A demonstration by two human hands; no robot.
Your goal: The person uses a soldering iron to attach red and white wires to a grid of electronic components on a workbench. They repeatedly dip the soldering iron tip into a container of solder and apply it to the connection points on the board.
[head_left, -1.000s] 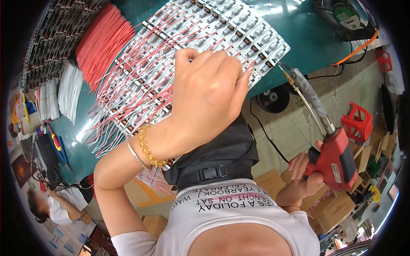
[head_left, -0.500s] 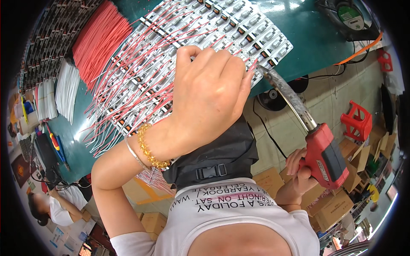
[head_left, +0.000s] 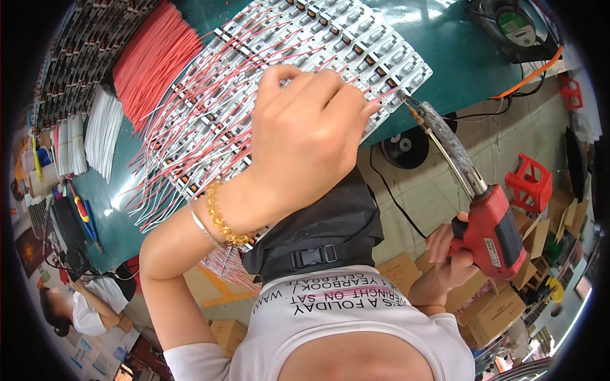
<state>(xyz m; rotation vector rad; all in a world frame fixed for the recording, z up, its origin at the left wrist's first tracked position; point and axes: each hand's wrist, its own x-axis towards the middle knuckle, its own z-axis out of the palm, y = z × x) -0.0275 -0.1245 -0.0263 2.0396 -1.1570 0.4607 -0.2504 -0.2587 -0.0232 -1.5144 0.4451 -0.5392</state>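
My left hand (head_left: pixel 311 127) is closed over a panel of small white circuit boards (head_left: pixel 375 51), the back of the hand turned up. Between its thumb and fingers a red wire (head_left: pixel 386 96) sticks out to the right; the pinch itself is partly hidden. In my right hand (head_left: pixel 452 254) is a red and black soldering gun (head_left: pixel 492 235), gripped by its handle. Its long metal barrel slants up and left, and the tip (head_left: pixel 401 95) sits close to the wire's end and the panel's right edge. Many red and white wires (head_left: pixel 197 127) fan across the panel's left part.
Bundles of red wire (head_left: pixel 155 60) and white wire (head_left: pixel 103 136) lie at the left on the green table (head_left: pixel 457 57), beside stacked dark strips (head_left: pixel 82 57). A fan-like device (head_left: pixel 515 28) stands far right. Below are a red stool (head_left: pixel 530 184) and cardboard boxes (head_left: pixel 495 314). Another person (head_left: pixel 89 305) sits lower left.
The soldering gun has shifted a little to the right, and its tip has moved slightly rightward and up. My left hand has moved slightly left.
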